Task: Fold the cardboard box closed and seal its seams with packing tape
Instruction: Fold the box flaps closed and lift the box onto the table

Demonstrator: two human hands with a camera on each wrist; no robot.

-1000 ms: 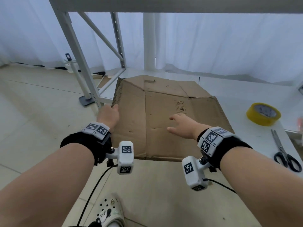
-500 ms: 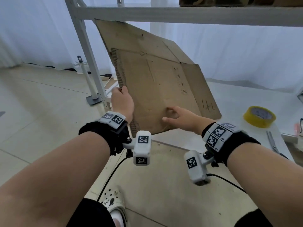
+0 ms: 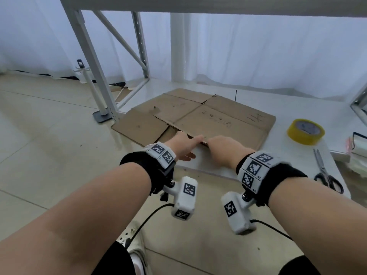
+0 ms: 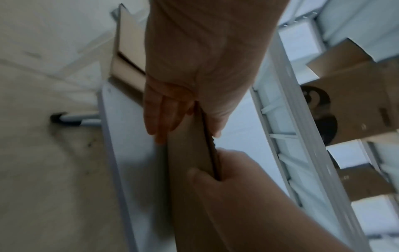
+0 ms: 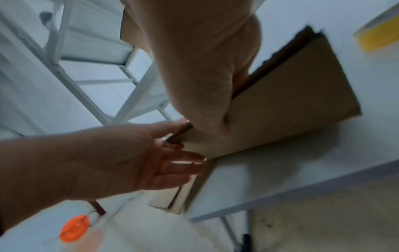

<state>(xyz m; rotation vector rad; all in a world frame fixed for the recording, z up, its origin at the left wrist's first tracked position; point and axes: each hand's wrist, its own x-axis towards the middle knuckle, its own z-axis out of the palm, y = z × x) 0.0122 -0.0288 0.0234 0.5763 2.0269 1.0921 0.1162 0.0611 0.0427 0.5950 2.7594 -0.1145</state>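
A flattened brown cardboard box [image 3: 208,120] lies on the white table [image 3: 294,104], flaps spread flat, with its left part past the table's left edge. My left hand [image 3: 188,143] and right hand [image 3: 218,144] meet side by side at its near edge. In the left wrist view the left hand [image 4: 183,119] pinches that edge [image 4: 190,162], fingers on one face and thumb on the other. The right hand [image 4: 215,168] grips the same edge just beside it. A yellow roll of packing tape [image 3: 305,132] lies to the right of the box, untouched.
Black-handled scissors [image 3: 327,175] lie near the table's right front corner. A white metal shelf frame [image 3: 93,62] and a stand with a grey base [image 3: 101,117] rise at the left. More cardboard boxes [image 4: 356,102] sit on the shelf overhead.
The cardboard was lifted and tilted up half a second ago; now it lies flat again, turned a different way round. Both hands have shifted together to its near edge.
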